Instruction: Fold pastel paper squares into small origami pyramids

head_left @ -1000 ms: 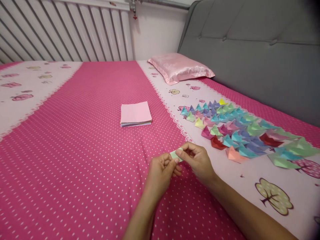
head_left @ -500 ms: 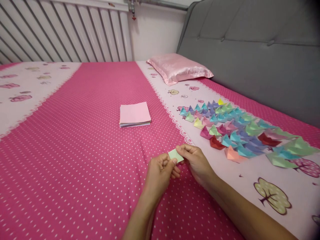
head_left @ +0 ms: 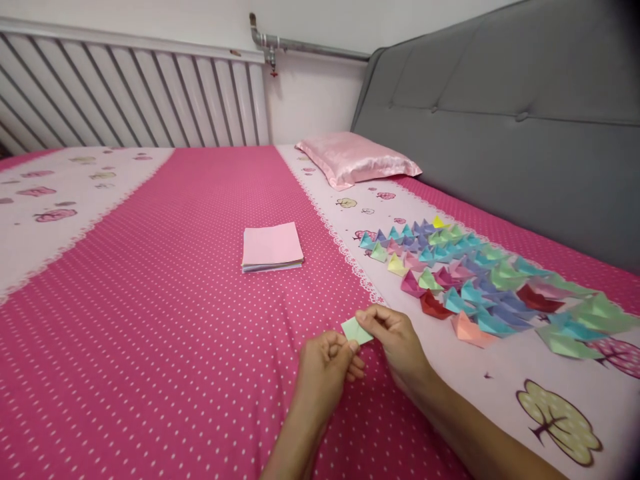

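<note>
Both hands pinch a small folded green paper [head_left: 357, 330] just above the bed [head_left: 165, 320]: left hand [head_left: 327, 367] at its lower edge, right hand [head_left: 395, 340] at its right side. A paper stack [head_left: 271, 246] lies well beyond. Rows of coloured paper boats [head_left: 475, 283] cover the bed to the right; a pillow [head_left: 357, 157] rests beside the headboard [head_left: 500, 120].

Only one view here, worn on the person's head, looking forward and down across the bed [head_left: 150, 320] from the near edge. Both hands, left hand [head_left: 325, 373] and right hand [head_left: 397, 343], sit close at the bottom middle, with forearms running out of frame. Farther off it catches the headboard [head_left: 500, 133] on the right and what's probably a radiator [head_left: 125, 100] along the back wall.
</note>
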A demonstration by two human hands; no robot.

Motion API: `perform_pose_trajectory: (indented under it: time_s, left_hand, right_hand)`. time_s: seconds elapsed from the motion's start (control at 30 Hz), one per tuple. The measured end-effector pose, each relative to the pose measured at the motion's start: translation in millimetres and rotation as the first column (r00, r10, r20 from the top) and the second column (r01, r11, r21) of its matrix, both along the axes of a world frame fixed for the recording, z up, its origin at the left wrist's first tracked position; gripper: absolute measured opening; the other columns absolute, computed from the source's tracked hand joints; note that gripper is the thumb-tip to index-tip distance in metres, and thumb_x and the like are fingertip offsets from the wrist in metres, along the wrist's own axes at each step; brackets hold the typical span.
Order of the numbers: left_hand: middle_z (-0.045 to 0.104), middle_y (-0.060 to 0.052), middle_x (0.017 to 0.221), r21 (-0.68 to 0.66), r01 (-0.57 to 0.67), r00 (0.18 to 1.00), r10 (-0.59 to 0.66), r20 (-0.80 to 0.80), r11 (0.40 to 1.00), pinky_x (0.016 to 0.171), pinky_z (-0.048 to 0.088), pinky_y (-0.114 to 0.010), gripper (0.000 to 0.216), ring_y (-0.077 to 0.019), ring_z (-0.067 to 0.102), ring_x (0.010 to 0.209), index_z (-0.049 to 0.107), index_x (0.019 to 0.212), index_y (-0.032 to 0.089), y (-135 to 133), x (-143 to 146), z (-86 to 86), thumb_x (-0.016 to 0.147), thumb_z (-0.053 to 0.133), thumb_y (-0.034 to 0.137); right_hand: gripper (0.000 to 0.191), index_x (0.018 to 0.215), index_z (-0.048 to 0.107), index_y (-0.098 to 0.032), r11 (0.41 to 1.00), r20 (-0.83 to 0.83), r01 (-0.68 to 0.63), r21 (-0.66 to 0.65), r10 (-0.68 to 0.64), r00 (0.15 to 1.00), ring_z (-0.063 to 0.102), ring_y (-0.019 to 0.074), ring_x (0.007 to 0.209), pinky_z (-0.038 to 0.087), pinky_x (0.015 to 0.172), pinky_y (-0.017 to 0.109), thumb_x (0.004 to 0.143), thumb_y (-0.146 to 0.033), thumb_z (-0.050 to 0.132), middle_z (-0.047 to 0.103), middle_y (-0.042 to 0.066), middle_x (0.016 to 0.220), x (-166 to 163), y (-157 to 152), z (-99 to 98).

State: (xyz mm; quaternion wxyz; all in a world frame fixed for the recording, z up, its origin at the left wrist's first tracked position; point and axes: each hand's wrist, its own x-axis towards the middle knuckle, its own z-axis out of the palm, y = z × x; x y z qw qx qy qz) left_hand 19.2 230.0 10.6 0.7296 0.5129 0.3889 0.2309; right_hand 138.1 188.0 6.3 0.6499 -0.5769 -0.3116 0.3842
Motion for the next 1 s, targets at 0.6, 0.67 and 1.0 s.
perform_pose_trajectory:
  time_s: [0.6,0.67,1.0]
  left_hand:
    - [0.066,-0.007,0.069,0.102,-0.103,0.995,0.102,0.007,0.989,0.054,0.045,-0.019,0.02,-0.009,0.058,0.055,0.064,0.079,0.009,12,-5,-11.7,0.077,0.059,0.029]
    - [0.068,-0.009,0.083,0.178,-0.158,0.987,0.16,0.0,0.971,0.061,0.049,-0.023,0.029,-0.0125,0.062,0.066,0.062,0.097,0.011,11,-5,-14.5,0.075,0.062,0.03]
    - [0.07,-0.008,0.089,0.518,-0.272,0.945,0.326,-0.014,0.811,0.073,0.055,-0.03,0.018,-0.0174,0.067,0.08,0.066,0.091,0.017,6,-8,-13.1,0.078,0.059,0.028]
  right_hand:
    - [0.024,0.098,0.064,-0.018,0.997,0.32,-0.078,0.0,0.074,0.945,0.062,0.0158,0.075,0.05,0.069,0.028,0.077,-0.03,0.063,0.066,0.004,0.083,2,-2,-2.7]
    - [0.023,0.101,0.064,-0.019,0.999,0.471,-0.033,0.026,0.017,0.882,0.063,0.0155,0.072,0.051,0.065,0.027,0.079,-0.026,0.061,0.067,0.004,0.083,1,-3,-3.6]
    - [0.024,0.104,0.065,-0.02,0.983,0.682,-0.095,0.16,-0.04,0.73,0.066,0.0118,0.068,0.056,0.064,0.021,0.081,-0.016,0.058,0.069,0.002,0.083,-7,-7,-6.9]
